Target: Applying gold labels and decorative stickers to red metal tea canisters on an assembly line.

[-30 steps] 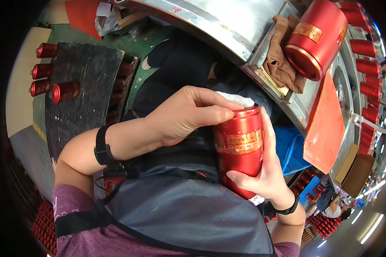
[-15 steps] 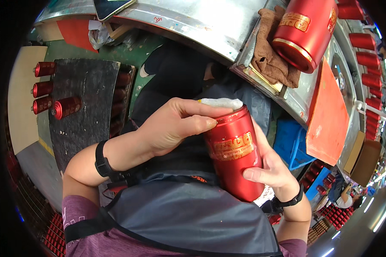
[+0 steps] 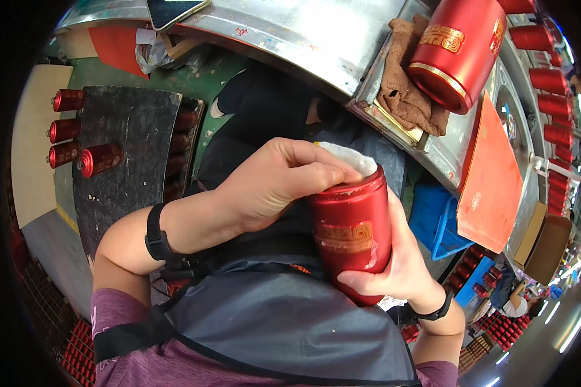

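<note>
A red metal canister [image 3: 352,222] with gold ornament is held tilted in front of my apron. My right hand [image 3: 400,267] wraps round its side and lower part, thumb across the front, the other fingers mostly hidden behind. At the upper rim, the bent fingers of my left hand [image 3: 290,177] are closed, with thumb and forefinger pressed against the edge. A white cloth finger cover [image 3: 348,157] with a yellow edge lies over the rim beside them, seemingly worn on a left finger. Pale smears show on the canister's side.
At upper right, a larger red canister [image 3: 455,55] lies over a brown cloth [image 3: 407,90] on the metal bench [image 3: 290,39]. An orange board [image 3: 490,180] leans there, above a blue crate [image 3: 436,219]. Several red canisters stand by a black board [image 3: 132,142]. A phone [image 3: 174,11] rests on the bench.
The canister has turned about its axis, shifting its gold pattern. My left fingers have slid right along the rim and curled more. My right thumb has moved left and down the side.
</note>
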Demonstrator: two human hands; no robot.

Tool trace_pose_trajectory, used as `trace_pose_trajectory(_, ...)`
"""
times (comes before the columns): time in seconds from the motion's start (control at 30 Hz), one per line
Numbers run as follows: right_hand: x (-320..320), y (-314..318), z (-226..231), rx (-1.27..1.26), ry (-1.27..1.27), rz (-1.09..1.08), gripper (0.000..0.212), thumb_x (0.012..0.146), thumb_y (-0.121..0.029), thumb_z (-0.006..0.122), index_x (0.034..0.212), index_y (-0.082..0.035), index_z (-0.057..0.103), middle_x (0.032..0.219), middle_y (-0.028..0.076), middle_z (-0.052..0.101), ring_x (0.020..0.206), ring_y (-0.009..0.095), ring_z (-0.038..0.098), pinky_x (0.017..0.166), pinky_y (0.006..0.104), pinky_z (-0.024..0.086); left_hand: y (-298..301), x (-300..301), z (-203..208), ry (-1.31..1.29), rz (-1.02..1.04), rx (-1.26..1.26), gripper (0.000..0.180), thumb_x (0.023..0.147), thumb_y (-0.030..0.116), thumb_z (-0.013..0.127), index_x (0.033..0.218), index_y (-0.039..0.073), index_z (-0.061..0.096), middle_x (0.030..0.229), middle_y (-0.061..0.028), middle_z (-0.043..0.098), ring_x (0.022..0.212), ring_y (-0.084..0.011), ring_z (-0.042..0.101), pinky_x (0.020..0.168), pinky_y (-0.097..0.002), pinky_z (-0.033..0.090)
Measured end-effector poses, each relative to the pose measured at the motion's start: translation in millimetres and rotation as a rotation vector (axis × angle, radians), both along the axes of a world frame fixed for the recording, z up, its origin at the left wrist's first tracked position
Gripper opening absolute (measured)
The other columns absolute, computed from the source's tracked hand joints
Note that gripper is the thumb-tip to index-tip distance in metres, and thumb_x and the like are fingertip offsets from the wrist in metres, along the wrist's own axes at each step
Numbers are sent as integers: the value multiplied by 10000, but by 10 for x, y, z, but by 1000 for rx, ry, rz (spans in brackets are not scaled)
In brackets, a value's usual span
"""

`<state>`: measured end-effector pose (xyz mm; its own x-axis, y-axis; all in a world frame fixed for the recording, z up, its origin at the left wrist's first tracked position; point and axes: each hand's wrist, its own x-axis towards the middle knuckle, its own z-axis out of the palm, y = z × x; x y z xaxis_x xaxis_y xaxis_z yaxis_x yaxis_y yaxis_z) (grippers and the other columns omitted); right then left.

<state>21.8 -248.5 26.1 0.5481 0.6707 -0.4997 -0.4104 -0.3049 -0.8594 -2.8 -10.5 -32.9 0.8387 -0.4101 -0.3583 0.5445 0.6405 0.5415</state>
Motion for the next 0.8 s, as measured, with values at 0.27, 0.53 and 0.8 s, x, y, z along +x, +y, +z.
trace_pose_trajectory(0.27, -21, -19, -72, 19, 26, -35, 1165, 683, -120, 876, 1576, -34, 133, 1516, 145, 382, 1372, 231, 441, 1120, 379, 380, -21, -114, 0, -132, 110, 58, 276, 940, 56, 624, 1194, -23, 700, 1202, -151, 698, 1113, -181, 646, 1017, -316, 478)
trace_pose_trajectory(0.53, -49, 62, 23, -42, -157, -10, 1161, 698, -149, 880, 1569, -31, 120, 1494, 169, 403, 1359, 252, 460, 1111, 385, 392, -39, -50, 69, -88, 114, 91, 268, 924, 32, 639, 1180, -6, 710, 1127, -118, 717, 1011, -148, 661, 943, -301, 523)
trace_pose_trajectory(0.8, -57, 20, -32, -1, -124, -1, 1158, 716, -163, 874, 1569, -30, 102, 1497, 186, 400, 1349, 263, 478, 1099, 388, 407, 44, -74, 70, -48, 60, 68, 174, 917, 19, 644, 1072, -7, 719, 1144, -130, 708, 1065, -179, 652, 976, -334, 505)
